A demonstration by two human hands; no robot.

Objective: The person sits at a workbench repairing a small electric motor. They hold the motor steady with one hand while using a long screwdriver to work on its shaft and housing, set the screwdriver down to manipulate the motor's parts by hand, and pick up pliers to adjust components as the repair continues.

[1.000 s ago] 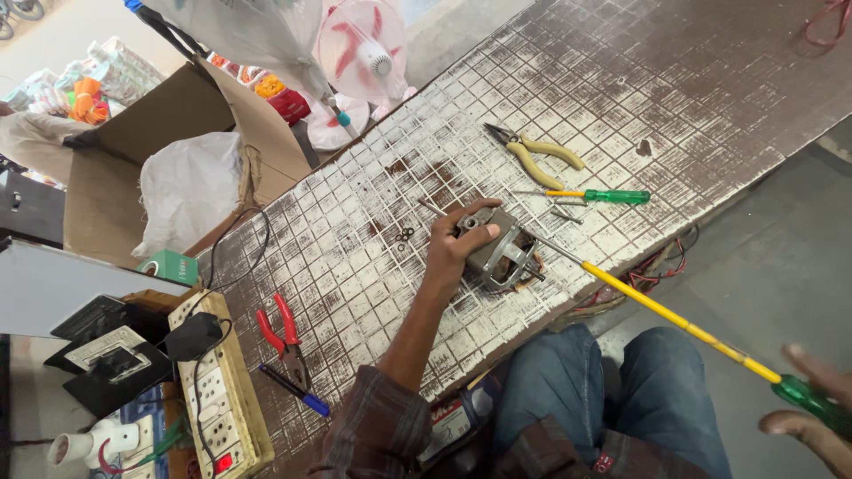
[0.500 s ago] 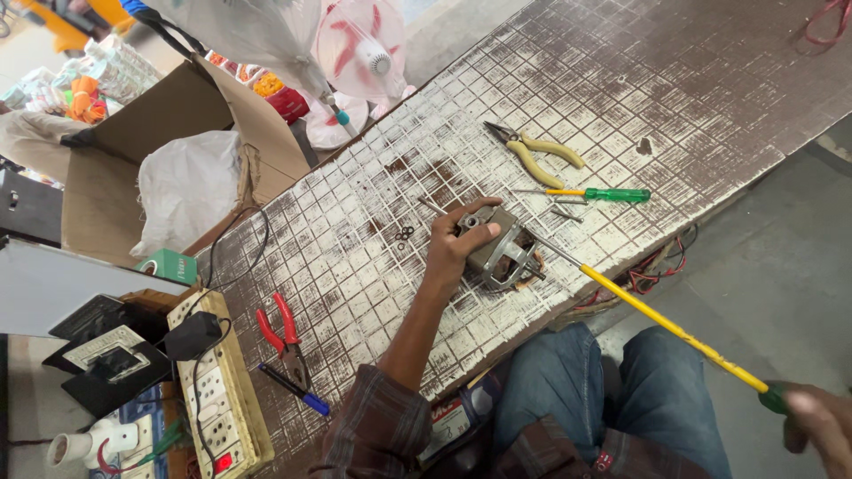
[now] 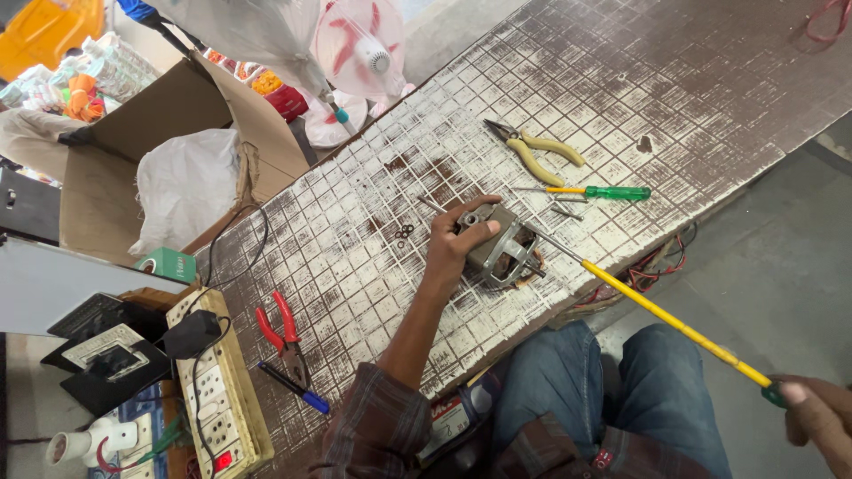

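My left hand grips a small grey metal motor that rests on the worn checkered workbench near its front edge. My right hand, at the lower right corner and partly cut off, holds the green handle end of a long yellow-shafted screwdriver. Its metal tip reaches up-left into the motor. A few small washers lie just left of the motor.
Yellow-handled pliers and a green-handled screwdriver lie beyond the motor. Red pliers and a blue pen sit at the left, beside a power strip board. A cardboard box and a pink fan stand behind.
My right hand has slipped a little lower and further right along the frame edge. The left hand and motor have stayed in place.
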